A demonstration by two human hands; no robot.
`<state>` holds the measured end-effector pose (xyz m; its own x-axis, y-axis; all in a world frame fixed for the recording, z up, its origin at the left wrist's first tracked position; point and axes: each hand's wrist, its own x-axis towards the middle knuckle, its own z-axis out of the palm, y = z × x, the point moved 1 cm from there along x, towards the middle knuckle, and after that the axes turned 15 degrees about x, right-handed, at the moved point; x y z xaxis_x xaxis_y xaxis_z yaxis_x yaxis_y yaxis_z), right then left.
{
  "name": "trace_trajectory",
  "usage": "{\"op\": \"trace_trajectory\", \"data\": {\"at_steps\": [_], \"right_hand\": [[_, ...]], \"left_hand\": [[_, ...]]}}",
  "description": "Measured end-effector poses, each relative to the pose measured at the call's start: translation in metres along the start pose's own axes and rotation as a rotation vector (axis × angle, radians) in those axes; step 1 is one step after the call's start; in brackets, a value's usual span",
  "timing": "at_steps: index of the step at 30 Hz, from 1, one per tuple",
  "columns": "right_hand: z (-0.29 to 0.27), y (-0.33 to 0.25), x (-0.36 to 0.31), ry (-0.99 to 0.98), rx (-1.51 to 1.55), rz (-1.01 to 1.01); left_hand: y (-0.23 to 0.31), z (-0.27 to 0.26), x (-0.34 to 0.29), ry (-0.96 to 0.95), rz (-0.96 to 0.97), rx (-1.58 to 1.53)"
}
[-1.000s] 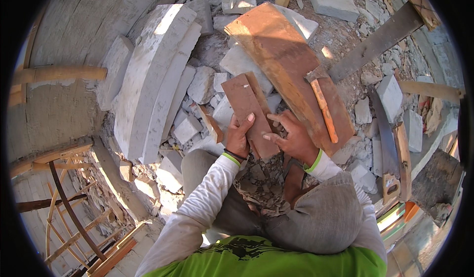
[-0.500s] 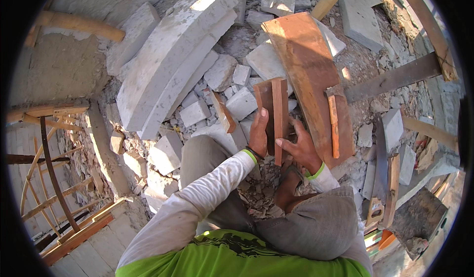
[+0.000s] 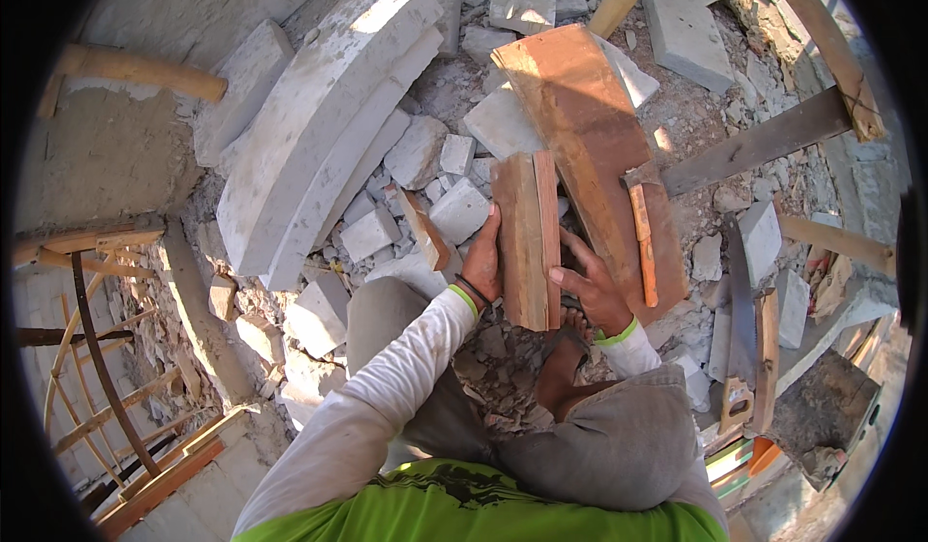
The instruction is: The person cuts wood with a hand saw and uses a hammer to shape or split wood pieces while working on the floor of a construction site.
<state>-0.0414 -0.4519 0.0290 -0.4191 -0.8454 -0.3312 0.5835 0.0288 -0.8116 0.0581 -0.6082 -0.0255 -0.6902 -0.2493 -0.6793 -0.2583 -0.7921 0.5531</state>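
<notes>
Between my hands is a short piece of wood (image 3: pixel 522 242), which looks like narrow boards joined lengthwise, its rough brown side facing up. My left hand (image 3: pixel 481 263) grips its left edge, the fingers partly hidden behind it. On the opposite edge, my right hand (image 3: pixel 594 286) holds it with the thumb against the reddish strip. Just right of that hand, a hammer (image 3: pixel 645 247) with an orange handle lies on a wide reddish-brown board (image 3: pixel 590 107). A small wood offcut (image 3: pixel 421 231) rests on the rubble left of my left hand.
Long pale slabs (image 3: pixel 329 126) lie stacked at the far left, with broken blocks (image 3: pixel 459 211) around them. On the right are a handsaw (image 3: pixel 741 329), a wooden batten (image 3: pixel 766 358) and a long dark grey strip (image 3: pixel 759 143). A wooden pole (image 3: pixel 145 70) juts in at left.
The piece of wood has turned in my hands, so its broad rough side now shows where a narrow edge and a shadowed face showed before. My left hand has shifted slightly left.
</notes>
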Motion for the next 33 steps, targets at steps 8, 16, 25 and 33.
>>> {"op": "trace_trajectory", "data": {"at_steps": [8,16,25,33], "right_hand": [[0.007,0.033,0.015,-0.036,-0.132,0.037],[0.010,0.025,0.016,0.038,-0.094,0.034],[0.006,0.030,0.018,0.034,-0.116,0.017],[0.010,0.026,0.018,0.000,-0.106,-0.037]], "left_hand": [[-0.010,-0.011,0.000,0.009,0.171,0.148],[0.005,0.014,-0.015,-0.126,0.063,-0.103],[-0.004,0.006,-0.010,-0.146,0.159,-0.002],[-0.014,-0.005,-0.001,-0.115,0.197,0.072]]}}
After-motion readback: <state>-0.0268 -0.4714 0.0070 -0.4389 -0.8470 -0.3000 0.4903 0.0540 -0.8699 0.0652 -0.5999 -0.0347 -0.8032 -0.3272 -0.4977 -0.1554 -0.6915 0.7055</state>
